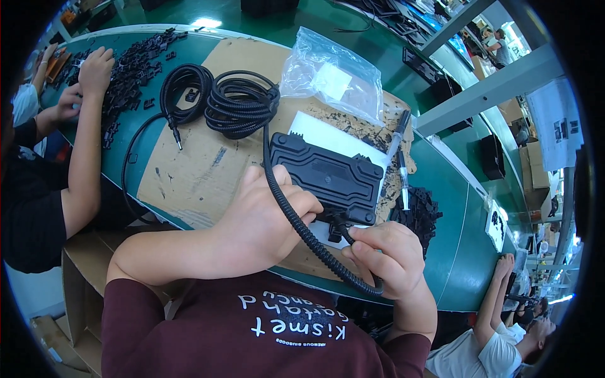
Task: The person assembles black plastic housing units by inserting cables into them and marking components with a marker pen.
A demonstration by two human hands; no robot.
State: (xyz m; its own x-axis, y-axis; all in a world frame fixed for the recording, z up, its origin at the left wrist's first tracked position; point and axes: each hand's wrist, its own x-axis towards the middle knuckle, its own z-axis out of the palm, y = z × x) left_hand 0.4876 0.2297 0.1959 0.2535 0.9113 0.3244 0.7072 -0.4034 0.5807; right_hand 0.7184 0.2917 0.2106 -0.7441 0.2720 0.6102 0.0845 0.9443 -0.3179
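Note:
A black ribbed plastic box (324,173) lies flat on a white sheet (309,126) over cardboard. My left hand (268,208) rests at the box's near edge, its fingers bent against the spot where the cable enters; what the fingertips grip there is hidden. My right hand (394,255) pinches the black corrugated cable (309,239) just right of that entry. From there the cable loops near my body, passes up over my left hand and runs to a tied coil (242,104) beyond the box's left side. A small black latch or clip (334,233) hangs at the box's near edge.
A clear plastic bag (334,72) lies behind the box, and syringe-like tubes (402,170) to its right. Black parts are heaped at right (419,217) and far left (129,82). A second cable coil (183,94) sits left. Co-workers' hands (94,69) work at the table's left.

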